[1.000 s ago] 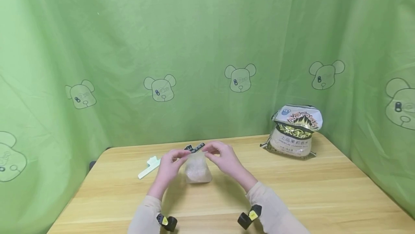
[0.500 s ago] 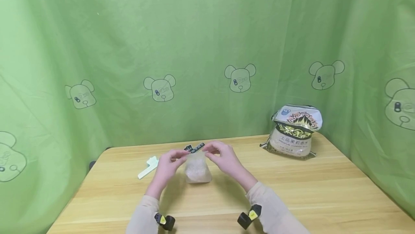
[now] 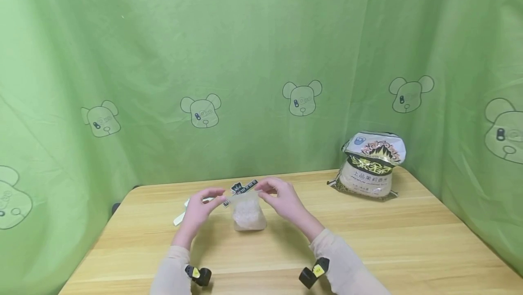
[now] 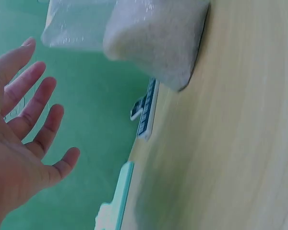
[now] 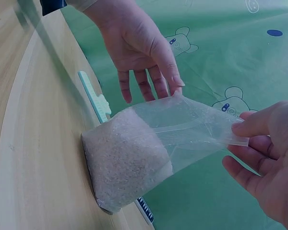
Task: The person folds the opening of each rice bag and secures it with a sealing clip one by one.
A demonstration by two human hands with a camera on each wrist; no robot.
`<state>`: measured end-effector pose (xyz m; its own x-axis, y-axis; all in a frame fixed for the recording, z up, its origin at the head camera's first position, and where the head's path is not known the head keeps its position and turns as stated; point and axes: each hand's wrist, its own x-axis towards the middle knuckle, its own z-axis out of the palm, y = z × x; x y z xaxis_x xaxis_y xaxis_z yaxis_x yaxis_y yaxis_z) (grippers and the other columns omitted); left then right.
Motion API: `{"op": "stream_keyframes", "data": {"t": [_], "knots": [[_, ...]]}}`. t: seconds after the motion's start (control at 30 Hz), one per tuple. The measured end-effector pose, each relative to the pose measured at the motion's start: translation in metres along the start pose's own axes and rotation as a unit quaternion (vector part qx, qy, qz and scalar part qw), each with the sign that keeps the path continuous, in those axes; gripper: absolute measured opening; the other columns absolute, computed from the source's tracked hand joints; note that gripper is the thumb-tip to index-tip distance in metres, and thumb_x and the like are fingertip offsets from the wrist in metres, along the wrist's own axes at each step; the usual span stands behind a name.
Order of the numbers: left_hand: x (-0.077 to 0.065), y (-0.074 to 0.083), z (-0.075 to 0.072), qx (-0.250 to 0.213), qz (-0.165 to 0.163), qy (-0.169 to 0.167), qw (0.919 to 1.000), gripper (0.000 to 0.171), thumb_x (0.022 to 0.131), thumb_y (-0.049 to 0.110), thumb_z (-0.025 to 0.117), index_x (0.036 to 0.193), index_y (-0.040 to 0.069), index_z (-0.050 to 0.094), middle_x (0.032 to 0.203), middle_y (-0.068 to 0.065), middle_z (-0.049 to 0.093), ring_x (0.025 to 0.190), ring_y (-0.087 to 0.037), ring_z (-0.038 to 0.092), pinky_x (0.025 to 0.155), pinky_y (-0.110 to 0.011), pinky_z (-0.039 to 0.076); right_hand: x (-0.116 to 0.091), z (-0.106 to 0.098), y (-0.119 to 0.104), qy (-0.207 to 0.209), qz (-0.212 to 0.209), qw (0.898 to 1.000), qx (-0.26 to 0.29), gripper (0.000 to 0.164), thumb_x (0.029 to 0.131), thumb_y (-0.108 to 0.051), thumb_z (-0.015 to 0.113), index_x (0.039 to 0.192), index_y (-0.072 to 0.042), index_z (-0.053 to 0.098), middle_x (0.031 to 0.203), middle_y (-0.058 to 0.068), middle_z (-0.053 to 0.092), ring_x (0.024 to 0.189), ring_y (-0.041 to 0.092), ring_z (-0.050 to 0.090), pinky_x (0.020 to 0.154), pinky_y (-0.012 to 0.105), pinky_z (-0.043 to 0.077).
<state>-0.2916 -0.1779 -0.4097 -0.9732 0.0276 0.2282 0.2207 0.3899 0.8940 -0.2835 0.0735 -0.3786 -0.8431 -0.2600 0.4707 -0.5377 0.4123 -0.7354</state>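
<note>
A clear plastic bag of rice [image 3: 248,215] stands upright on the wooden table, its loose top rising above the grains. My right hand [image 5: 273,158] pinches the bag's top edge at one corner between thumb and fingers. In the left wrist view my left hand [image 4: 24,124] has its fingers spread and relaxed, apart from the bag's free corner. A mint-green clip [image 4: 119,196] lies to the left, partly behind the left hand in the head view. Behind the bag is a black-and-white clip with a piano-key pattern [image 3: 248,187], partly hidden by the bag.
A large printed bag of jasmine rice [image 3: 367,172] stands at the table's back right. Green curtain [image 3: 253,59] with bear heads hangs behind and on both sides. The wooden table [image 3: 408,240] reaches toward the front.
My left hand has come off the bag's top corner and moved left, now covering part of the mint clip. More of the piano-pattern clip shows. The right hand stays in place.
</note>
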Motion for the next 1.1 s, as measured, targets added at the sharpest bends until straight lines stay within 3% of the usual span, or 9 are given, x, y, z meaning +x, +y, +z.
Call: {"op": "stream_keyframes", "data": {"t": [0.33,0.5,0.67,0.93,1.1], "knots": [[0.005,-0.017,-0.020,-0.017,-0.029,0.097,0.9947,0.041,0.089,0.025,0.070,0.124,0.005,0.063,0.132,-0.015,0.061,0.127,-0.030,0.049,0.110,-0.049,0.037,0.000,0.000,-0.002,0.006,0.004,1.000,0.005,0.015,0.087,-0.003,0.068,0.101,-0.008,0.070,0.100,0.006,0.073,0.090,0.018,0.068,0.082,0.024,0.055],[0.005,-0.028,-0.029,-0.017,-0.049,0.121,0.9913,0.044,0.090,0.024,0.069,0.129,0.006,0.059,0.142,-0.016,0.053,0.137,-0.035,0.039,0.117,-0.055,0.026,0.000,0.000,-0.001,0.005,0.006,1.000,0.003,0.015,0.087,-0.003,0.068,0.101,-0.009,0.070,0.100,0.006,0.073,0.090,0.017,0.068,0.082,0.024,0.055],[0.005,-0.037,-0.037,-0.006,-0.077,0.115,0.9904,0.051,0.091,0.023,0.068,0.136,0.007,0.052,0.151,-0.016,0.043,0.143,-0.038,0.030,0.119,-0.056,0.021,0.000,0.000,-0.001,0.004,0.007,1.000,0.002,0.015,0.087,-0.004,0.067,0.101,-0.009,0.070,0.101,0.006,0.073,0.090,0.017,0.068,0.082,0.025,0.055],[0.004,-0.052,-0.045,-0.024,-0.107,0.081,0.9907,0.065,0.090,0.007,0.064,0.149,0.008,0.036,0.160,-0.023,0.019,0.147,-0.046,0.013,0.119,-0.062,0.013,0.000,0.000,0.000,0.005,0.005,1.000,0.002,0.015,0.087,-0.004,0.067,0.101,-0.009,0.070,0.101,0.006,0.073,0.090,0.017,0.067,0.082,0.023,0.055],[0.004,-0.062,-0.046,-0.025,-0.121,0.061,0.9905,0.068,0.090,0.000,0.060,0.151,0.010,0.032,0.161,-0.021,0.015,0.148,-0.046,0.009,0.119,-0.064,0.009,0.000,0.001,-0.001,0.001,0.003,1.000,-0.004,0.015,0.087,-0.004,0.067,0.101,-0.009,0.069,0.101,0.006,0.073,0.090,0.018,0.068,0.083,0.026,0.056]]}}
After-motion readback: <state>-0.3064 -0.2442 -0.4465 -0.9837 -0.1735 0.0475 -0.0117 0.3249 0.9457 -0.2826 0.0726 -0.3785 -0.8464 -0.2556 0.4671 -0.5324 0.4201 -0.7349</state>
